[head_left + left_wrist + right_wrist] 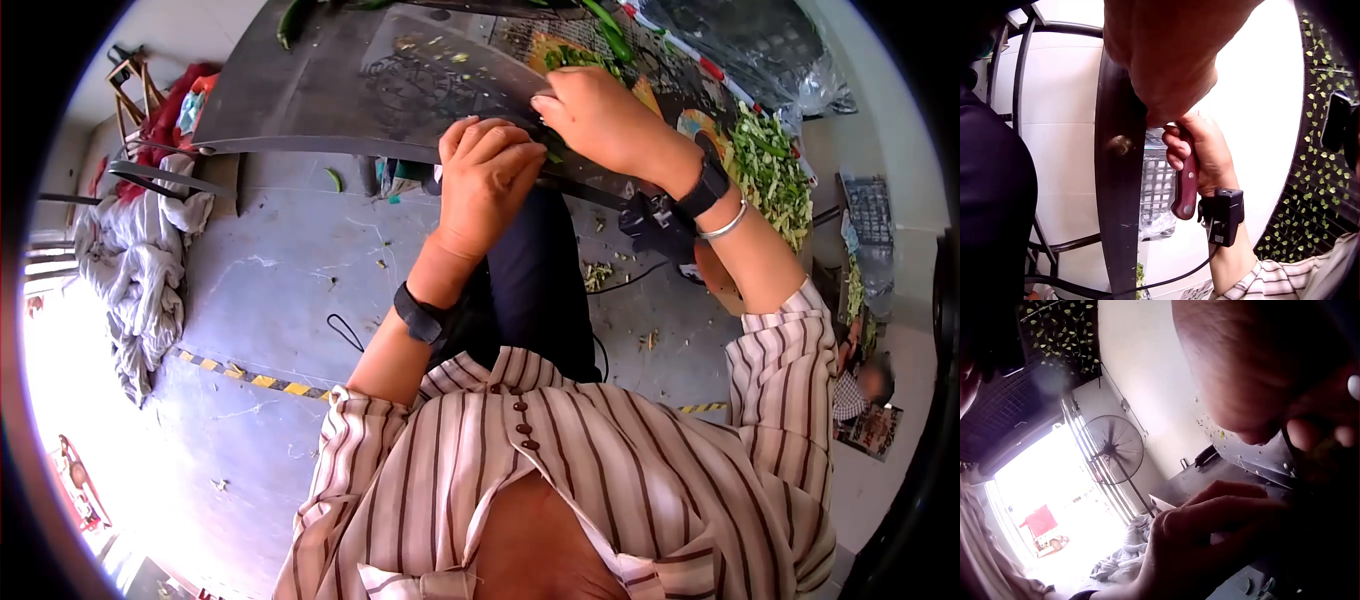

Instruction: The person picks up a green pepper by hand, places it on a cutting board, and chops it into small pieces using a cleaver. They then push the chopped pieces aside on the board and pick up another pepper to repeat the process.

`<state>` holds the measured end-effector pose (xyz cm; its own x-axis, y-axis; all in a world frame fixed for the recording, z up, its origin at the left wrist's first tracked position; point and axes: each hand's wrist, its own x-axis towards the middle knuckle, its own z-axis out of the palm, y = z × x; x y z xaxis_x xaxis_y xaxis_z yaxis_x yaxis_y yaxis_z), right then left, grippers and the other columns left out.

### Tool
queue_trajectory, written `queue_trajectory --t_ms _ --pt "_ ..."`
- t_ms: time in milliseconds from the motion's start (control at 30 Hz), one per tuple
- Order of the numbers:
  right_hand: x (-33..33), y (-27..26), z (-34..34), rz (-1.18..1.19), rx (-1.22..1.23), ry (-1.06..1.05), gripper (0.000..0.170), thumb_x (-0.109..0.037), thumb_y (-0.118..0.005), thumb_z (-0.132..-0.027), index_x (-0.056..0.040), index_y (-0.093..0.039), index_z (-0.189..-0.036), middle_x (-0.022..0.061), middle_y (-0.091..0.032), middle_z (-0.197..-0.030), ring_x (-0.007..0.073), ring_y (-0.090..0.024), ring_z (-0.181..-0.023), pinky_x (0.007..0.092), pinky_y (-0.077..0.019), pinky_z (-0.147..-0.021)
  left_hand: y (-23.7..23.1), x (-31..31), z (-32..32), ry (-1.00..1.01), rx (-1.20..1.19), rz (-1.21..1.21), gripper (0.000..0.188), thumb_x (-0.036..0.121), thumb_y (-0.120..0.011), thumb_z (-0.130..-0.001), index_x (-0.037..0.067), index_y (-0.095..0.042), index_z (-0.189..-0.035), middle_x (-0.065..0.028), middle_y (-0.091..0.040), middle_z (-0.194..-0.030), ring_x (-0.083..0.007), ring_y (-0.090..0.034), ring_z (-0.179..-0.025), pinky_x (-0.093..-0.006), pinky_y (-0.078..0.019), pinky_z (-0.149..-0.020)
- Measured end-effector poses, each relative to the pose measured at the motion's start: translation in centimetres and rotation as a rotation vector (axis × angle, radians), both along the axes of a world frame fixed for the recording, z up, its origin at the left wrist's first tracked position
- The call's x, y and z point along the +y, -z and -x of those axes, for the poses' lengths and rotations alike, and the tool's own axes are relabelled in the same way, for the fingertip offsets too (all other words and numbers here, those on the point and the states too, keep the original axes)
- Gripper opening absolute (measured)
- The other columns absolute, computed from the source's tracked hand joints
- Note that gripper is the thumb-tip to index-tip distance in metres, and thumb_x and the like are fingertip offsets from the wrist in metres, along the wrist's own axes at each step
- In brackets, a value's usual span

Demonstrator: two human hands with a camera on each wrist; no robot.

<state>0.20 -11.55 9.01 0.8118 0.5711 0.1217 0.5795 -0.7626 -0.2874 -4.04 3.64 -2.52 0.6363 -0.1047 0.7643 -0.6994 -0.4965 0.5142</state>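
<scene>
My right hand [600,115] grips a cleaver by its dark red riveted handle [1186,184]. The broad grey blade [430,60], specked with pale bits, reaches left over the dark table. Close beside it, at the table's near edge, my left hand [490,175] has bent fingers, its thumb toward the right hand. A small green piece [553,157] shows by the thumb tip; I cannot tell whether the fingers hold it. Green chilli peppers [614,42] lie past the right hand, another pepper [292,22] at the far left.
Chopped greens [770,165] are heaped at the table's right, near a clear plastic bag [815,85]. Grey cloth [135,260] hangs at the left. Scraps lie on the floor [260,300]. A standing fan [1110,450] is beyond the table. Another person [865,385] is at the far right.
</scene>
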Motion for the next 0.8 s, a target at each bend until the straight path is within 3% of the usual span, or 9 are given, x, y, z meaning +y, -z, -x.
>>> queue_trajectory --t_ms 67,133,167,267,433,567,633,733,800 --pt "-1.0 -0.2 -0.1 -0.021 -0.017 0.026 0.028 -0.019 -0.056 -0.090 0.0066 -0.058 -0.078 0.0263 -0.062 -0.074 0.0445 -0.061 -0.076 0.0459 -0.0493 -0.067 0.1 0.0 0.0 0.003 -0.009 0.017 0.016 0.010 -0.076 -0.072 0.012 -0.072 -0.087 0.0000 -0.066 -0.092 -0.0190 -0.062 -0.098 -0.0403 -0.0385 -0.098" --pt "-2.1 -1.1 0.9 -0.122 0.122 0.246 0.031 -0.021 -0.056 -0.091 0.0070 -0.056 -0.077 0.0229 -0.060 -0.065 0.0381 -0.062 -0.062 0.0422 -0.0487 -0.059 0.3 -0.3 0.0 -0.001 -0.026 0.066 0.016 0.009 -0.076 -0.072 0.012 -0.072 -0.087 0.0002 -0.066 -0.093 -0.0189 -0.062 -0.097 -0.0407 -0.0392 -0.098" --pt "-2.7 -1.6 1.6 -0.223 0.270 0.388 0.034 -0.023 -0.055 -0.093 0.0068 -0.055 -0.077 0.0173 -0.056 -0.057 0.0283 -0.058 -0.049 0.0385 -0.0460 -0.051 0.4 -0.3 0.0 -0.003 -0.038 0.077 0.016 0.009 -0.076 -0.072 0.012 -0.072 -0.087 0.0001 -0.066 -0.092 -0.0193 -0.062 -0.097 -0.0411 -0.0397 -0.098" --pt "-3.6 -3.1 3.5 -0.277 0.320 0.447 0.036 -0.025 -0.055 -0.094 0.0064 -0.054 -0.076 0.0130 -0.052 -0.053 0.0204 -0.054 -0.043 0.0374 -0.0432 -0.047 0.7 -0.4 -0.1 -0.004 -0.030 0.070 0.016 0.009 -0.077 -0.072 0.012 -0.071 -0.087 0.0001 -0.065 -0.092 -0.0197 -0.062 -0.096 -0.0411 -0.0395 -0.098" --pt "-3.6 -1.6 4.9 -0.143 0.237 0.301 0.034 -0.022 -0.057 -0.091 0.0083 -0.052 -0.075 0.0260 -0.053 -0.067 0.0401 -0.055 -0.062 0.0439 -0.0442 -0.061 0.5 -0.2 -0.1 0.002 -0.034 0.054 0.016 0.010 -0.077 -0.072 0.012 -0.071 -0.087 0.0001 -0.065 -0.093 -0.0194 -0.062 -0.097 -0.0410 -0.0394 -0.098" --pt "-4.1 -1.7 5.4 -0.182 0.271 0.306 0.034 -0.023 -0.057 -0.093 0.0067 -0.053 -0.078 0.0202 -0.055 -0.061 0.0306 -0.055 -0.052 0.0393 -0.0446 -0.053 0.3 -0.4 0.0 0.002 -0.005 0.036 0.016 0.009 -0.077 -0.072 0.012 -0.072 -0.087 -0.0003 -0.065 -0.092 -0.0200 -0.061 -0.097 -0.0408 -0.0394 -0.097" --pt "-5.1 -1.8 6.2 -0.471 0.628 0.532 0.030 -0.024 -0.057 -0.096 0.0025 -0.054 -0.083 0.0101 -0.055 -0.058 0.0170 -0.053 -0.045 0.0315 -0.0428 -0.043 -0.5 -0.3 0.2 0.002 -0.007 0.032 0.016 0.009 -0.077 -0.072 0.012 -0.072 -0.087 -0.0005 -0.065 -0.092 -0.0203 -0.061 -0.096 -0.0409 -0.0391 -0.097" --pt "-7.4 0.1 7.8 -0.822 0.676 0.670 0.024 -0.025 -0.058 -0.097 -0.0022 -0.052 -0.090 0.0014 -0.052 -0.058 0.0072 -0.048 -0.042 0.0248 -0.0401 -0.037 -2.2 0.1 0.7 -0.043 0.061 -0.077 0.014 0.011 -0.076 -0.073 0.012 -0.072 -0.086 0.0004 -0.066 -0.091 -0.0204 -0.061 -0.092 -0.0396 -0.0380 -0.095" --pt "-7.9 0.3 9.3 -0.981 0.700 0.717 0.023 -0.024 -0.059 -0.096 -0.0031 -0.051 -0.091 0.0016 -0.050 -0.062 0.0089 -0.047 -0.044 0.0265 -0.0414 -0.039 -3.0 0.3 0.7 -0.042 0.114 -0.153 0.011 0.014 -0.075 -0.074 0.013 -0.071 -0.084 0.0017 -0.066 -0.090 -0.0203 -0.060 -0.088 -0.0379 -0.0366 -0.092"
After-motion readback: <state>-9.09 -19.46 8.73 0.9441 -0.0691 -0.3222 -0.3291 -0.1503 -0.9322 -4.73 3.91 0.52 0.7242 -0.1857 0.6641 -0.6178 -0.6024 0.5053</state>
